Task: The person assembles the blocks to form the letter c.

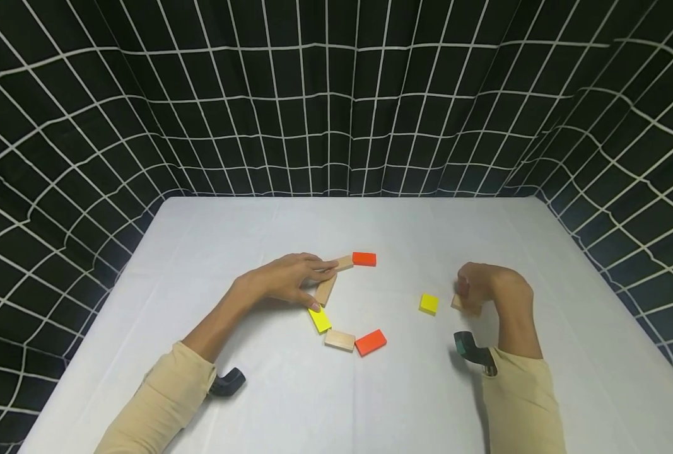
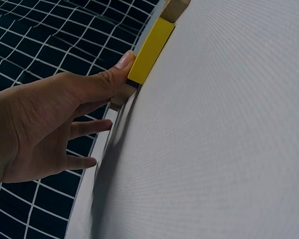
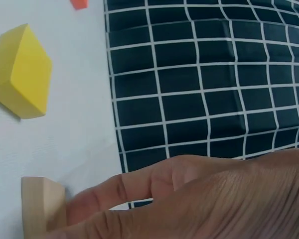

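Observation:
My left hand point(image 1: 291, 277) lies over a curved row of blocks, fingers spread. Its thumb touches the end of a yellow block point(image 1: 321, 320), also seen in the left wrist view. Its fingers reach over a slanted wooden block point(image 1: 325, 291) and up to another wooden block point(image 1: 344, 263). On the right side of the table, my right hand point(image 1: 480, 284) has its fingers bent down around a wooden block point(image 3: 35, 206), pinching it at the tabletop. The hand hides part of that block. A second yellow block point(image 1: 429, 304) lies just left of it.
A red block point(image 1: 364, 259) ends the row at the far side. Toward the near side, a wooden block point(image 1: 339, 340) and another red block point(image 1: 371, 342) continue the curve. The white table point(image 1: 291, 410) is bordered by dark curtains with a white grid point(image 1: 336, 94).

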`<state>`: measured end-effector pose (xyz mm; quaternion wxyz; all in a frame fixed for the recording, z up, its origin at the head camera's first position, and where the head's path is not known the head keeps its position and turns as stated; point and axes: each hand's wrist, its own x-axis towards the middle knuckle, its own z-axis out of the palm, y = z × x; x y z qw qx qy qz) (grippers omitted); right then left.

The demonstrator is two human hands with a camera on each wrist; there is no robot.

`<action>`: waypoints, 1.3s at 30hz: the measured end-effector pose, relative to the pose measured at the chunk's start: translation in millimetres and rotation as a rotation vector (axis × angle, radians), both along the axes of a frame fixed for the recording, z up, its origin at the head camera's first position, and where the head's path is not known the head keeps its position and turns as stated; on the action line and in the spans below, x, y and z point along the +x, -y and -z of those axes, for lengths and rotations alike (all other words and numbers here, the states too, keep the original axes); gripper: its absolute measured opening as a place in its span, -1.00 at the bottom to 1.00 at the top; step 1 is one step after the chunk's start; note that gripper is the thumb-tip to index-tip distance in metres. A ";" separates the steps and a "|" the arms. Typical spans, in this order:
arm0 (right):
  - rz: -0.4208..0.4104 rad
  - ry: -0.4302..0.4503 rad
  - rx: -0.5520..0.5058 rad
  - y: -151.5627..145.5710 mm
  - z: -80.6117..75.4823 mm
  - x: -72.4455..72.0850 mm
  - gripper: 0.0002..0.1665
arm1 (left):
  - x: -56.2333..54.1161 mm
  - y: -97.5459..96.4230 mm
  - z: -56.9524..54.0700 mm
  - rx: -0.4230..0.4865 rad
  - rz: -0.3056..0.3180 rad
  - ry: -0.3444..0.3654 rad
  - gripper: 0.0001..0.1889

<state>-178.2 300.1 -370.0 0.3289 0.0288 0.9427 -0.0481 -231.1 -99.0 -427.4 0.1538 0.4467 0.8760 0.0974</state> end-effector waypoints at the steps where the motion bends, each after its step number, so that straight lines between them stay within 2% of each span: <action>1: -0.001 -0.004 -0.001 -0.3 1.0 -0.1 -0.54 | -0.2 -0.3 -0.1 0.000 0.001 -0.001 -0.12; 4: -0.003 -0.016 -0.007 -0.4 2.8 -0.8 -0.59 | -0.3 -1.3 -0.2 -0.004 0.002 0.000 -0.13; 8: -0.027 -0.037 -0.035 0.8 3.5 -2.1 -0.75 | 0.1 -1.1 0.7 -0.011 -0.004 0.010 -0.13; 13: -0.088 -0.127 -0.090 6.3 1.7 -6.5 -0.84 | 0.4 0.3 1.3 -0.008 -0.007 0.011 -0.12; 17: -0.156 -0.228 -0.136 9.5 -1.3 -13.5 -0.80 | -0.3 -0.2 0.7 -0.016 -0.001 0.001 -0.13; 23: -0.179 -0.354 -0.194 20.3 -4.2 -20.4 -0.65 | 0.3 -1.3 -1.5 -0.022 -0.006 0.011 -0.13; 29: -0.239 -0.503 -0.260 32.0 -2.0 -25.5 -0.64 | 1.0 -1.4 1.0 -0.019 -0.023 0.023 -0.13; 35: -0.299 -0.614 -0.251 46.6 5.0 -31.9 -0.67 | 0.4 -1.1 1.6 -0.017 -0.012 0.014 -0.12; 39: -0.313 -0.624 -0.219 57.9 12.6 -36.7 -0.67 | -0.4 -1.0 1.6 -0.010 0.003 0.005 -0.12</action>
